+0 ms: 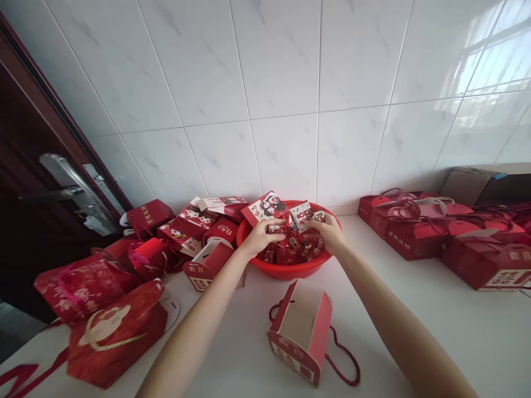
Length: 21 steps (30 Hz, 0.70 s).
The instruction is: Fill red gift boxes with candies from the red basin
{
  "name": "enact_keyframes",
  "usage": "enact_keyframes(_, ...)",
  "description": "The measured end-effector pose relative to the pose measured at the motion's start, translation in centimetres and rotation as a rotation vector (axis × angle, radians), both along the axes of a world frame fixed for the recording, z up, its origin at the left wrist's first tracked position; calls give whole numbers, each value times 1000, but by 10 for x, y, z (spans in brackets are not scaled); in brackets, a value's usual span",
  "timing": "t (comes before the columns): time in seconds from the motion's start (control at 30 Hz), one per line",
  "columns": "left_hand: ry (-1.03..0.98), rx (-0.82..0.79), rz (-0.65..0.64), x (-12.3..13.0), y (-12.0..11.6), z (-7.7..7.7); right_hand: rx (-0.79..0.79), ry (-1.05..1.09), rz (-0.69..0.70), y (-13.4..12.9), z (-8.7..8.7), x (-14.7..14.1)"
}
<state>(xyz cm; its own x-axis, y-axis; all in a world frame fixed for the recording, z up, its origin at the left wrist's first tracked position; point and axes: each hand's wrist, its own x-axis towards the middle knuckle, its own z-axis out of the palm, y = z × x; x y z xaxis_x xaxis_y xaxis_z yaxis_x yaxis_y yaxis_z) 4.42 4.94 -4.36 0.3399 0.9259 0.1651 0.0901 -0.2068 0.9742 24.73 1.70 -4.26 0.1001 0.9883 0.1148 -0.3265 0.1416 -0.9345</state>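
Both hands reach into a red plastic basin (286, 272) filled with small red wrapped packets (290, 253) and printed cards or boxes. My left hand (262, 237) is closed at the basin's left side, its fingers around a small red-and-white packet (275, 228). On the right, my right hand (331, 235) pinches another small red-and-white packet (317, 216) between thumb and fingers. A larger printed red-and-white box (267, 207) leans on the rim behind my left hand. In front of the basin stands an open-topped red gift box (299, 329), with a dark red cord handle at each side.
Red gift boxes and bags crowd the left, among them a red bag (116, 337) and a small open box (209, 262). More closed red boxes (418, 237) stand at right beside a cardboard carton (468, 185). A tiled wall (286, 155) rises behind; a dark door (41, 193) is left.
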Motion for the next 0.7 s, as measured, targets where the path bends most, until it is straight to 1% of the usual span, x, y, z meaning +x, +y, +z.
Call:
enact_keyframes(0.13, 36, -28, -26, 1, -2, 2, 22, 28, -27, 0, 0, 0)
enact_keyframes(0.27, 53, -16, -3, 1, -2, 5, -5, 43, -71, 0, 0, 0)
enact_keyframes(0.43, 32, -89, -8, 0, -2, 6, 9, 42, -53, -1, 1, 0)
enact_keyframes(0.53, 18, -117, 57, 3, -2, 6, 4, 50, -55, -1, 2, -1)
enact_keyframes(0.7, 2, -166, 249, 2, -1, 8, 4, 50, -42, -2, 2, 0)
